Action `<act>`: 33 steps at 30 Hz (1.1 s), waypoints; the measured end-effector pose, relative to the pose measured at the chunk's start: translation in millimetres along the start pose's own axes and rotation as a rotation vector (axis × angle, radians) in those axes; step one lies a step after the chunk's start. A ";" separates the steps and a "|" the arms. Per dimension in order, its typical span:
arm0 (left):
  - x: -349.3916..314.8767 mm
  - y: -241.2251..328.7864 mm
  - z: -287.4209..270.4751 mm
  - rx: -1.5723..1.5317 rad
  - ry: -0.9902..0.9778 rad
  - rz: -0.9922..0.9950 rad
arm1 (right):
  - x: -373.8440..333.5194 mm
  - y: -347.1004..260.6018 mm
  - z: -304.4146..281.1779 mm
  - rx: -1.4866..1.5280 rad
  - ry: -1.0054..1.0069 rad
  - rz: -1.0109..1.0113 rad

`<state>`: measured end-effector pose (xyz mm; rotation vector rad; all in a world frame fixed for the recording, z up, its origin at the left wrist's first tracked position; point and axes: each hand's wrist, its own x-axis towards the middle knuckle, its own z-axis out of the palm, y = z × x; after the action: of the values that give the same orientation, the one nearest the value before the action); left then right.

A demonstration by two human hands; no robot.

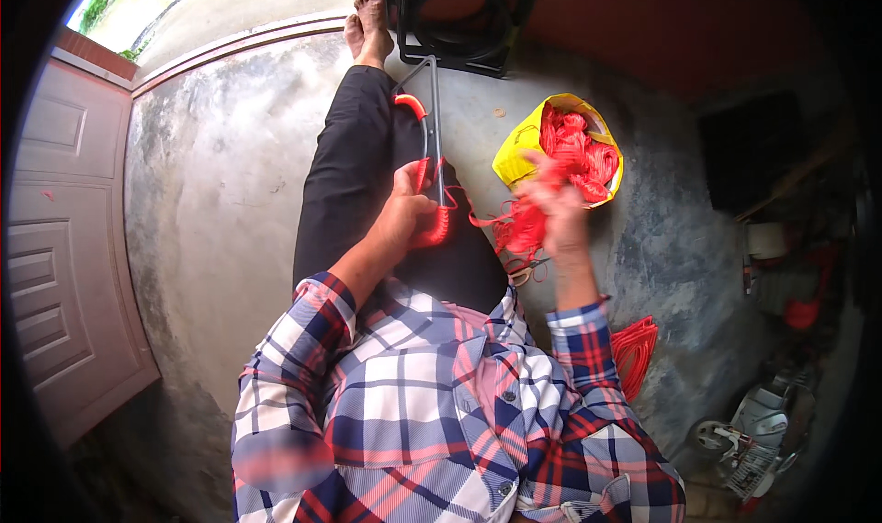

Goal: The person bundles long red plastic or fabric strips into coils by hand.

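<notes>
My left hand (409, 206) is closed round a grey metal frame (435, 110) that rests over my dark trousers. Red cord is wound tightly in a band (430, 229) round the frame's near end, and an orange-red wrap (411, 106) covers a curved part farther up. To the right, my right hand (558, 206) is blurred by motion, its fingers among a loose tangle of red cord (524, 232). A strand runs from the tangle toward the frame. Just beyond that hand stands a yellow bag (517, 146), its mouth open, full of red cord (583, 142).
More red cord (634, 353) lies beside my right elbow on the grey concrete floor (220, 202). Black metal frames (459, 18) lean at the far side. A panelled door (69, 238) stands at left. Toy-like or machine parts (758, 431) sit at the lower right.
</notes>
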<state>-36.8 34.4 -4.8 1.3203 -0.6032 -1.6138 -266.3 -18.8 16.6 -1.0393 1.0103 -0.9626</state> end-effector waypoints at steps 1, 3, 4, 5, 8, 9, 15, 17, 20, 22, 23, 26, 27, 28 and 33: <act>-1.5 -0.3 -0.8 -0.017 -0.002 -0.007 | 3.0 15.3 16.8 -0.051 -0.140 0.059; 0.9 -4.5 -0.7 -0.019 -0.007 0.003 | 12.2 42.9 38.5 -0.175 -0.315 0.127; 3.1 -5.8 -0.7 -0.031 -0.014 0.016 | 12.3 43.5 43.2 -0.371 -0.324 -0.013; 5.2 -6.8 -1.2 -0.026 -0.019 0.014 | 12.8 39.0 40.5 -0.368 -0.317 -0.015; 3.5 -7.4 -4.1 -0.108 -0.024 0.019 | 11.3 4.8 33.7 -0.242 -0.255 0.196; 4.7 -7.4 -3.1 -0.086 -0.009 0.002 | 8.2 -4.1 29.9 -0.162 -0.256 0.157; 1.9 -1.2 2.8 -0.070 0.000 -0.038 | 15.3 8.4 39.3 -0.002 -0.260 0.144; 5.4 -6.8 0.5 -0.053 -0.005 -0.008 | 16.1 41.9 40.7 -0.253 -0.341 0.199; 7.7 -14.8 -8.9 -0.107 -0.016 0.010 | 8.2 23.9 40.0 -0.268 -0.290 0.181; 8.3 -14.8 -5.5 -0.092 0.005 0.011 | 1.6 -3.7 29.4 -0.262 -0.223 0.114; 7.0 -13.5 -4.8 -0.093 0.005 0.011 | -3.0 -17.6 29.0 -0.043 -0.249 0.109; 3.1 -5.1 3.2 -0.101 0.055 -0.044 | -25.1 -58.9 29.6 0.316 -0.310 0.188; 4.0 -4.6 5.8 -0.113 0.061 -0.040 | -31.9 -63.2 32.6 0.316 -0.304 0.184; 5.2 -5.0 6.6 -0.126 0.072 -0.035 | -38.0 -64.0 39.9 0.308 -0.302 0.282; 6.1 -7.9 7.7 -0.102 0.093 0.000 | -53.4 -60.2 63.2 0.542 -0.312 0.379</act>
<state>-46.7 31.2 -12.0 1.3119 -0.4594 -1.5537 -227.4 31.9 96.5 -0.4973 0.6039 -0.6765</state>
